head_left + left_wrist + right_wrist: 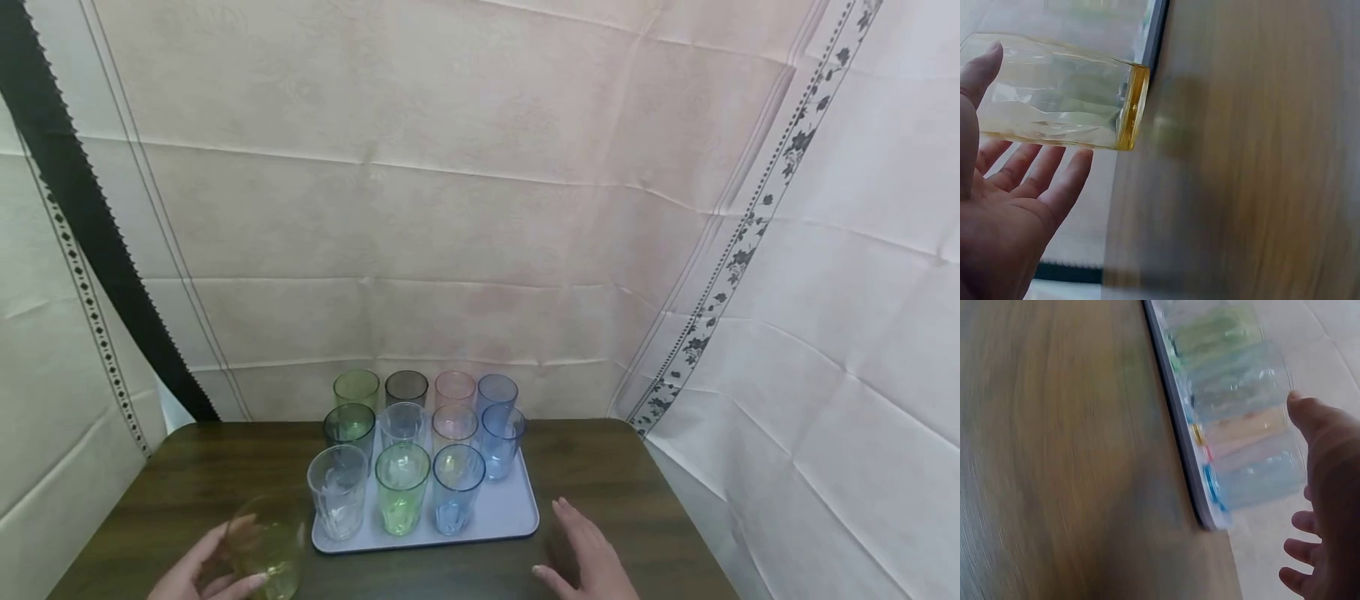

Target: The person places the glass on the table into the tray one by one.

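My left hand [204, 570] holds a yellow-tinted drinking glass [1063, 97] between thumb and fingers, just off the tray's front left corner. In the left wrist view the thumb lies along one side of the glass and the fingers on the other, its thick amber base toward the tabletop. My right hand [588, 557] is at the tray's right front corner, fingers spread and holding nothing. Between the hands, a white tray [495, 525] with a dark edge bears several upright tinted glasses in rows. Its front row has a clear glass [341, 496], a green glass [402, 492] and a blue glass [458, 492].
Behind the front row stand a dark green glass [349, 427], an amber-pink glass [454, 425] and several others, grey, pink and blue. The dark wooden table [607, 475] extends around the tray. A pale cloth [450, 208] hangs behind it and at both sides.
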Demonstrator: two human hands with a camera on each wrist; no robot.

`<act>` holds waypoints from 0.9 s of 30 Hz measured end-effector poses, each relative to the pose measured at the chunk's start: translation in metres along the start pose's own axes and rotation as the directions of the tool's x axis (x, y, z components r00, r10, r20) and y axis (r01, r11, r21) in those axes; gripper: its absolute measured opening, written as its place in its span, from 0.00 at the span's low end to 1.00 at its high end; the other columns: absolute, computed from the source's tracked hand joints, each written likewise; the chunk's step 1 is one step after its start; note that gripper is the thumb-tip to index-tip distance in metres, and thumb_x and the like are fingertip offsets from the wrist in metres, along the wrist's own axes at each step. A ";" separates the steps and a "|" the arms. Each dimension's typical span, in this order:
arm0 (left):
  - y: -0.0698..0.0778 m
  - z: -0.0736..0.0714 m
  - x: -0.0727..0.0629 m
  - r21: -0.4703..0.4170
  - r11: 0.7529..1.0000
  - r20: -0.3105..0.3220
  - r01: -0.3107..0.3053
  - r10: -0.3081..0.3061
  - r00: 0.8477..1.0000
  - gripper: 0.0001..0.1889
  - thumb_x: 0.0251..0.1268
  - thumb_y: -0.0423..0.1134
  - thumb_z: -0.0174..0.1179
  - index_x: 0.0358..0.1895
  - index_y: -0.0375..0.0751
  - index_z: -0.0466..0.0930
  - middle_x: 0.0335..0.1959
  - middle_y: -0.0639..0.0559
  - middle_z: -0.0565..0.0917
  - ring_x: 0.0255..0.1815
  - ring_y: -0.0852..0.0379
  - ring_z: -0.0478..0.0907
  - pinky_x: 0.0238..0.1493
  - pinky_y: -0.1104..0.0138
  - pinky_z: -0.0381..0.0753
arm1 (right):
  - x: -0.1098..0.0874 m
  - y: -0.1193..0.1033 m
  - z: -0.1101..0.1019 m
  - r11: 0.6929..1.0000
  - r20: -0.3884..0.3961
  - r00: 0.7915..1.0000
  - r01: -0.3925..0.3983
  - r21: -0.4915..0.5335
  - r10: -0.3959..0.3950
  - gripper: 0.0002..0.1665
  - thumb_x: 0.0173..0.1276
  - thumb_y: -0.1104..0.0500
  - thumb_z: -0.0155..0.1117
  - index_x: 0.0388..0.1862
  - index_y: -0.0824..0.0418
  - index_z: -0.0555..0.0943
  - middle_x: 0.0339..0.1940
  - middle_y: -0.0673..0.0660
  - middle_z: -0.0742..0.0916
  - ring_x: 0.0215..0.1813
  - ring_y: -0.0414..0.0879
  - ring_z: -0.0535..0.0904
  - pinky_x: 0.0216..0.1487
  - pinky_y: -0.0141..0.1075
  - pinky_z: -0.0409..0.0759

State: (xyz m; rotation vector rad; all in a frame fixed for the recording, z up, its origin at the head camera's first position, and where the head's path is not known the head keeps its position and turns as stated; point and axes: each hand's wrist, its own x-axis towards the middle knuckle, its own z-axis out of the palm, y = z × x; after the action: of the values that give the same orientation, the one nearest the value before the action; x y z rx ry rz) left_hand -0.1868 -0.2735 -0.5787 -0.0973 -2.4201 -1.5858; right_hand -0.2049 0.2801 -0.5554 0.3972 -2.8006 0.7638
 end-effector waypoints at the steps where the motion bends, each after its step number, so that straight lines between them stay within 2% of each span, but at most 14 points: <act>1: 0.007 0.006 -0.001 -0.024 1.000 0.030 0.020 -0.019 0.999 0.44 0.58 0.32 0.84 0.77 0.31 0.71 0.60 0.51 0.88 0.53 0.78 0.80 0.48 0.70 0.89 | 0.000 -0.006 0.000 0.999 0.022 1.000 -0.011 0.041 0.010 0.54 0.71 0.35 0.79 0.86 0.59 0.70 0.83 0.65 0.76 0.79 0.69 0.74 0.74 0.73 0.73; 3: 0.021 0.018 -0.003 -0.079 0.996 0.094 0.028 -0.021 0.995 0.45 0.56 0.32 0.85 0.77 0.31 0.72 0.66 0.38 0.85 0.55 0.78 0.80 0.51 0.67 0.90 | -0.002 -0.018 0.003 0.994 0.044 0.999 -0.015 0.110 0.010 0.53 0.71 0.36 0.79 0.86 0.57 0.70 0.83 0.63 0.76 0.80 0.68 0.74 0.74 0.72 0.73; 5: 0.035 0.029 -0.003 -0.141 0.989 0.171 0.051 -0.026 0.985 0.46 0.56 0.32 0.85 0.77 0.30 0.71 0.69 0.36 0.83 0.57 0.77 0.79 0.53 0.65 0.90 | -0.003 -0.033 0.008 0.983 0.064 0.998 -0.009 0.185 -0.003 0.53 0.71 0.37 0.80 0.87 0.54 0.69 0.83 0.61 0.76 0.80 0.67 0.74 0.74 0.71 0.73; 6: 0.041 0.034 -0.003 -0.168 0.984 0.218 0.064 -0.026 0.976 0.46 0.57 0.33 0.85 0.78 0.30 0.71 0.70 0.35 0.81 0.58 0.77 0.79 0.55 0.63 0.90 | -0.002 -0.041 0.012 0.978 0.055 0.998 0.020 0.210 -0.032 0.52 0.70 0.38 0.81 0.86 0.52 0.69 0.82 0.60 0.77 0.79 0.65 0.75 0.74 0.68 0.75; 7: 0.047 0.040 -0.003 -0.185 0.980 0.262 0.069 -0.019 0.965 0.46 0.58 0.35 0.85 0.78 0.29 0.70 0.71 0.28 0.79 0.59 0.76 0.80 0.57 0.61 0.90 | -0.002 -0.048 0.015 0.971 0.051 0.997 0.048 0.235 -0.061 0.52 0.70 0.40 0.82 0.86 0.49 0.70 0.82 0.58 0.78 0.79 0.63 0.75 0.74 0.65 0.77; 10: 0.062 0.059 -0.001 -0.214 0.977 0.350 -0.005 0.081 0.933 0.44 0.62 0.37 0.83 0.78 0.29 0.70 0.70 0.28 0.79 0.62 0.74 0.80 0.57 0.58 0.91 | 0.004 -0.067 0.028 0.932 0.004 0.976 0.204 0.300 -0.215 0.53 0.67 0.45 0.86 0.86 0.47 0.69 0.80 0.57 0.80 0.77 0.57 0.78 0.75 0.55 0.80; 12: 0.071 0.072 -0.001 -0.222 0.973 0.391 -0.062 0.147 0.908 0.43 0.63 0.40 0.83 0.78 0.32 0.71 0.70 0.31 0.80 0.64 0.72 0.79 0.58 0.54 0.90 | 0.011 -0.077 0.035 0.879 -0.026 0.945 0.312 0.360 -0.325 0.54 0.67 0.50 0.87 0.87 0.51 0.68 0.79 0.61 0.80 0.77 0.54 0.78 0.74 0.50 0.81; 15: 0.083 0.087 0.000 -0.250 0.962 0.442 -0.108 0.213 0.871 0.40 0.66 0.41 0.81 0.79 0.38 0.73 0.70 0.37 0.81 0.67 0.71 0.77 0.59 0.52 0.90 | 0.021 -0.088 0.045 0.770 -0.047 0.891 0.416 0.484 -0.452 0.56 0.66 0.58 0.87 0.87 0.59 0.66 0.78 0.66 0.79 0.78 0.51 0.77 0.74 0.47 0.81; 18: 0.090 0.099 0.001 -0.298 0.933 0.453 -0.200 0.323 0.831 0.37 0.68 0.38 0.80 0.78 0.40 0.74 0.68 0.40 0.81 0.67 0.68 0.77 0.57 0.52 0.91 | 0.028 -0.097 0.051 0.657 -0.034 0.850 0.430 0.619 -0.525 0.57 0.65 0.64 0.85 0.87 0.64 0.63 0.78 0.67 0.78 0.79 0.50 0.75 0.75 0.47 0.80; 20: 0.093 0.105 0.001 -0.331 0.907 0.444 -0.260 0.392 0.806 0.36 0.68 0.35 0.79 0.78 0.42 0.74 0.67 0.43 0.80 0.67 0.65 0.78 0.56 0.52 0.91 | 0.030 -0.102 0.054 0.602 -0.027 0.833 0.420 0.679 -0.552 0.58 0.64 0.65 0.84 0.87 0.64 0.62 0.78 0.66 0.78 0.78 0.49 0.76 0.75 0.46 0.80; 21: 0.093 0.107 0.001 -0.346 0.893 0.436 -0.289 0.426 0.793 0.36 0.68 0.33 0.79 0.78 0.42 0.75 0.66 0.44 0.80 0.66 0.64 0.78 0.55 0.52 0.91 | 0.030 -0.105 0.054 0.580 -0.014 0.836 0.393 0.714 -0.549 0.58 0.64 0.66 0.83 0.88 0.63 0.63 0.78 0.64 0.78 0.78 0.49 0.76 0.75 0.46 0.79; 23: 0.095 0.111 0.001 -0.373 0.880 0.437 -0.295 0.447 0.780 0.36 0.68 0.32 0.79 0.78 0.44 0.75 0.66 0.47 0.79 0.66 0.65 0.77 0.55 0.53 0.91 | 0.029 -0.110 0.055 0.541 0.005 0.844 0.339 0.769 -0.536 0.57 0.63 0.67 0.82 0.87 0.62 0.64 0.78 0.62 0.79 0.78 0.49 0.76 0.75 0.44 0.78; 25: 0.096 0.114 0.001 -0.388 0.874 0.440 -0.292 0.454 0.774 0.37 0.68 0.31 0.79 0.78 0.45 0.75 0.66 0.48 0.77 0.67 0.65 0.76 0.56 0.53 0.91 | 0.026 -0.114 0.056 0.536 0.035 0.869 0.272 0.799 -0.494 0.54 0.64 0.67 0.81 0.86 0.60 0.66 0.78 0.59 0.80 0.78 0.47 0.75 0.75 0.41 0.77; 27: 0.098 0.115 0.000 -0.391 0.878 0.451 -0.277 0.445 0.774 0.36 0.68 0.33 0.79 0.78 0.45 0.75 0.67 0.46 0.77 0.67 0.65 0.75 0.56 0.52 0.91 | 0.023 -0.118 0.056 0.545 0.057 0.887 0.230 0.806 -0.459 0.51 0.65 0.68 0.80 0.85 0.61 0.67 0.77 0.57 0.81 0.77 0.44 0.75 0.74 0.40 0.77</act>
State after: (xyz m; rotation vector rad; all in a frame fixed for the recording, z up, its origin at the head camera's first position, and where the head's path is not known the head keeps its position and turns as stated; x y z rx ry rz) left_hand -0.1874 -0.1287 -0.5349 -1.1405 -2.2650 -1.8983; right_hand -0.1975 0.1487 -0.5412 1.2432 -2.2609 1.9314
